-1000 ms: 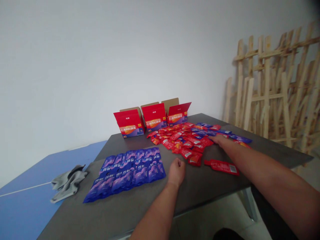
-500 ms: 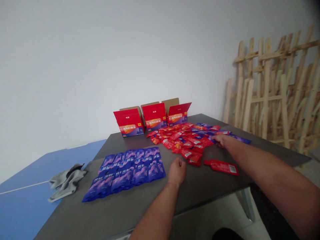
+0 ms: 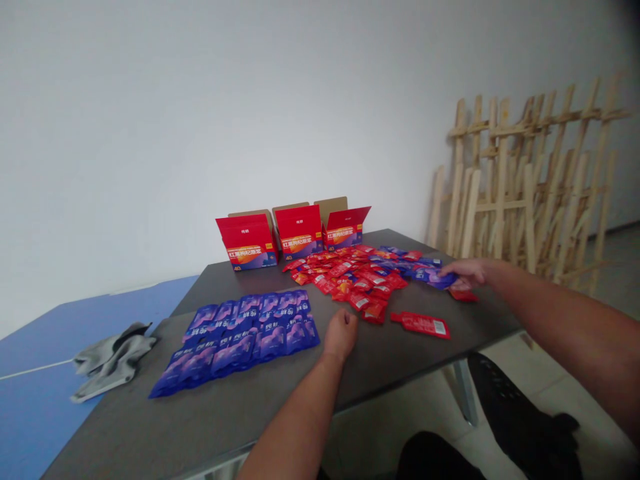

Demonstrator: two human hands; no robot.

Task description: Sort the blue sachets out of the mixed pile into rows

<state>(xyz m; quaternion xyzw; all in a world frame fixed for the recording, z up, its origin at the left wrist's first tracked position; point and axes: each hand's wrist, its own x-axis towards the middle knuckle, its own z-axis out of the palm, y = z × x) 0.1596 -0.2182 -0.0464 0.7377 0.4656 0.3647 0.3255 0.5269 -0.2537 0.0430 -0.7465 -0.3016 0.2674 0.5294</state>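
Observation:
My right hand (image 3: 467, 272) is closed on a purple drink pouch (image 3: 440, 277) at the right side of a mixed pile. Red pouches (image 3: 345, 270) make up most of that pile, with purple ones among them on its right. Resting on the table as a fist, my left hand (image 3: 342, 332) shows nothing sticking out of it. To its left, several purple pouches (image 3: 250, 340) lie overlapping in two rows. A single red pouch (image 3: 423, 325) lies apart near the front edge, and another red pouch (image 3: 464, 295) is just below my right hand.
Three red cartons with raised flaps, a left one (image 3: 250, 257), a middle one (image 3: 301, 243) and a right one (image 3: 344, 235), stand along the back of the dark table (image 3: 125, 433). A grey cloth (image 3: 113, 360) lies on a blue surface (image 3: 45, 427). Wooden frames (image 3: 500, 193) lean at the wall.
My right hand has moved right, out from the pile, and a purple pouch now shows in its fingers. The left fist stays on the table. The view has shifted slightly right.

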